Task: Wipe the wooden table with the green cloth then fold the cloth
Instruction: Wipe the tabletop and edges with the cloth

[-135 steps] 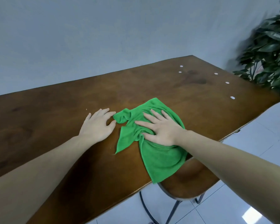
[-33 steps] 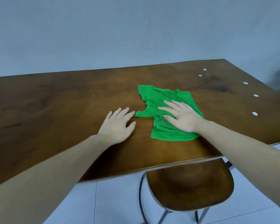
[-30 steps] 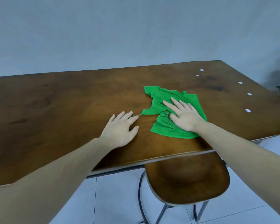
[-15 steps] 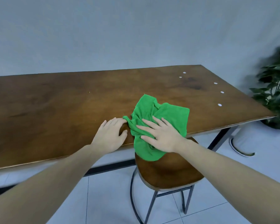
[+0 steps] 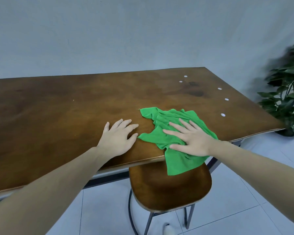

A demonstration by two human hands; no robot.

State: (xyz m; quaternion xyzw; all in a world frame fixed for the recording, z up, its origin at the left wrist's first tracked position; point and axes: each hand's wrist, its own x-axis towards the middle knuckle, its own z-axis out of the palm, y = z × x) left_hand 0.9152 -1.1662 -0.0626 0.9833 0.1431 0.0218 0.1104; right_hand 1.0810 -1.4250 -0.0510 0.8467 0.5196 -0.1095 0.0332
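Right hand [image 5: 192,139] flat, fingers straight and spread, palm pressing down on the green cloth [image 5: 175,134]; not gripping, just pushing. Left hand [image 5: 118,137] also flat and relaxed on bare wood, holds nothing, thumb tip just beside the cloth's near-left corner; whether it touches is too close to call.

Step in hand looks like wiping, fold not yet started. To do it well: keep the palm weight even so the cloth slides as one sheet instead of bunching (it's already rumpled, with creases under and around the fingers). Sweep in long overlapping passes toward 12 o'clock and 9 o'clock, where most of the desk [image 5: 58,116] lies. Left hand bracing the desk is fine, but keep it out of the sweep path. Pull the overhang back onto the wood before the next pass, else the cloth may slip off.

Cloth position: sits at the near edge of the desk, right of centre. From the right hand, the bulk spreads toward 10 to 12 o'clock, ahead of the fingertips; a flap at 6 to 7 o'clock hangs over the edge, above the stool [image 5: 170,187] seat. From the left hand, the cloth is at 3 o'clock. White dots [image 5: 222,114] lie at 1 to 2 o'clock from the cloth, apart from it.
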